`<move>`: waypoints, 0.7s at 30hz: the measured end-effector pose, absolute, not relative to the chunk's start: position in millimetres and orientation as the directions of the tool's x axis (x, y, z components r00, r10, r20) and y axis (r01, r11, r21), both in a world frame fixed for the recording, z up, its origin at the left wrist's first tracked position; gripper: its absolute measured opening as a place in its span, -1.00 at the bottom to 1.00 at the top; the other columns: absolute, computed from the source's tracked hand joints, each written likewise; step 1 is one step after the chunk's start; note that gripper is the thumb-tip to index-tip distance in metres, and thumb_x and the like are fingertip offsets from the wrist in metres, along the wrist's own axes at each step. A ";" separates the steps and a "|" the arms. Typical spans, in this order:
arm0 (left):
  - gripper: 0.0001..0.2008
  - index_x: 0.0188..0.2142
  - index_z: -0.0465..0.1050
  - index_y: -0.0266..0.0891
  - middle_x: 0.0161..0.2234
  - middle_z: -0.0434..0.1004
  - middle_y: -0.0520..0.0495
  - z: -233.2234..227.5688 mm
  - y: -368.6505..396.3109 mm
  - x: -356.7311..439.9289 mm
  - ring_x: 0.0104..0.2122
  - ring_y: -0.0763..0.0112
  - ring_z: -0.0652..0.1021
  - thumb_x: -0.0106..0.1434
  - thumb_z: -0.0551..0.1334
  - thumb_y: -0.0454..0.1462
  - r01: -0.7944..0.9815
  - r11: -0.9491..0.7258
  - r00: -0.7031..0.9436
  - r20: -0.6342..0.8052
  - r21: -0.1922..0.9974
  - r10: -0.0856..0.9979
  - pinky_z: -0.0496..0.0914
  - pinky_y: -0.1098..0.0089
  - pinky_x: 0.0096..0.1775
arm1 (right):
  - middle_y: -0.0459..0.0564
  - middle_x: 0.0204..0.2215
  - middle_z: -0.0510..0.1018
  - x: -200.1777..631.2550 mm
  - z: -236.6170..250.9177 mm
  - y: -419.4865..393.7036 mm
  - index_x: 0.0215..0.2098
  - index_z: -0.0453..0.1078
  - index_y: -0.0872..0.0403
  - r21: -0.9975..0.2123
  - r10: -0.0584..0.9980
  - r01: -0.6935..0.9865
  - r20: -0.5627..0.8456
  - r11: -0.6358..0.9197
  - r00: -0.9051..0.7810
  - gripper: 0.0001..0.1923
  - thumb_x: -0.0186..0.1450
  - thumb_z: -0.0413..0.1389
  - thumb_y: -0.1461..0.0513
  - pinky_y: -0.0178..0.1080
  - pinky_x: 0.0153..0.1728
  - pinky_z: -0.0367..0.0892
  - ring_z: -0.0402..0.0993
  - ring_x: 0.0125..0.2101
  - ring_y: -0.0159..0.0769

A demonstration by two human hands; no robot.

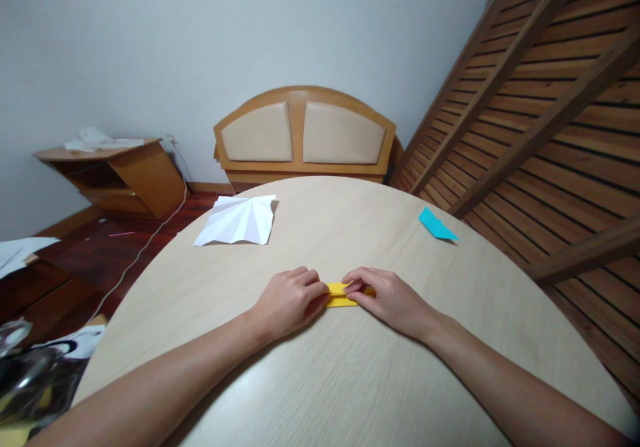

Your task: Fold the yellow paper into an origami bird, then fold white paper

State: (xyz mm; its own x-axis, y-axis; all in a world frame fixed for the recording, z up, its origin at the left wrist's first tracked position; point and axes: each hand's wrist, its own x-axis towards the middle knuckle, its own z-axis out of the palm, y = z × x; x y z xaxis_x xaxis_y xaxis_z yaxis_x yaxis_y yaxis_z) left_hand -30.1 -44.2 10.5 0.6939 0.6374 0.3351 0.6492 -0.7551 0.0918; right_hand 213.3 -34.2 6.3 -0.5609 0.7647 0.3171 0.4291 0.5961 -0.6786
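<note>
A small folded yellow paper (340, 295) lies flat on the round light-wood table (350, 380), near its middle. My left hand (290, 298) presses on the paper's left end with curled fingers. On the right end rests my right hand (385, 297), fingertips pinching the paper's top edge. Both hands cover much of the paper, so only a short strip shows between them.
A creased white sheet (239, 220) lies at the table's far left. A folded blue paper (436, 224) sits at the far right. Beyond the table stand a padded headboard (305, 134), a slatted wooden frame (550, 100) on the right, and a low shelf (120, 170) on the left.
</note>
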 end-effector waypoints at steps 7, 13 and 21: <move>-0.80 -0.27 0.50 -0.23 -0.36 0.51 -0.06 10.0 -43.1 -33.5 -0.37 0.31 0.46 0.42 0.12 -0.27 0.648 -0.757 0.691 0.353 0.084 0.631 0.32 0.37 -0.39 | -0.07 -0.26 0.65 220.6 11.9 -32.8 -0.15 0.48 0.02 -0.626 0.755 0.467 0.332 0.624 -0.565 -0.86 0.34 0.16 0.33 -0.28 -0.22 0.50 0.62 -0.29 -0.33; -0.84 -0.28 0.50 -0.24 -0.36 0.51 -0.08 11.5 -44.2 -34.3 -0.36 0.31 0.47 0.37 0.15 -0.28 0.659 -0.742 0.667 0.362 0.122 0.651 0.37 0.35 -0.36 | -0.04 -0.27 0.65 223.4 18.0 -34.7 -0.16 0.47 0.01 -0.545 0.733 0.505 0.378 0.670 -0.565 -0.86 0.33 0.14 0.33 -0.21 -0.21 0.48 0.59 -0.29 -0.28; -0.81 -0.25 0.52 -0.25 -0.36 0.55 -0.09 15.1 -41.3 -36.4 -0.37 0.36 0.51 0.40 0.13 -0.30 0.662 -0.665 0.459 0.515 0.346 0.724 0.39 0.37 -0.34 | 0.01 -0.31 0.55 217.9 18.1 -32.5 -0.15 0.33 0.03 -0.731 0.897 0.545 0.431 0.410 -0.097 -0.72 0.30 0.23 0.08 -0.14 -0.30 0.50 0.53 -0.33 -0.20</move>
State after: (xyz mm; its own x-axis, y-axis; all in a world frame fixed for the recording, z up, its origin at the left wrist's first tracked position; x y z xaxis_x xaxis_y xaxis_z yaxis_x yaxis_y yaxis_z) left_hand -36.4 -41.3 15.1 0.4593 0.7240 0.5146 0.6616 -0.6654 0.3456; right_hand 217.9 -32.5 18.1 -0.0974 0.8972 0.4308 0.5454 0.4102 -0.7309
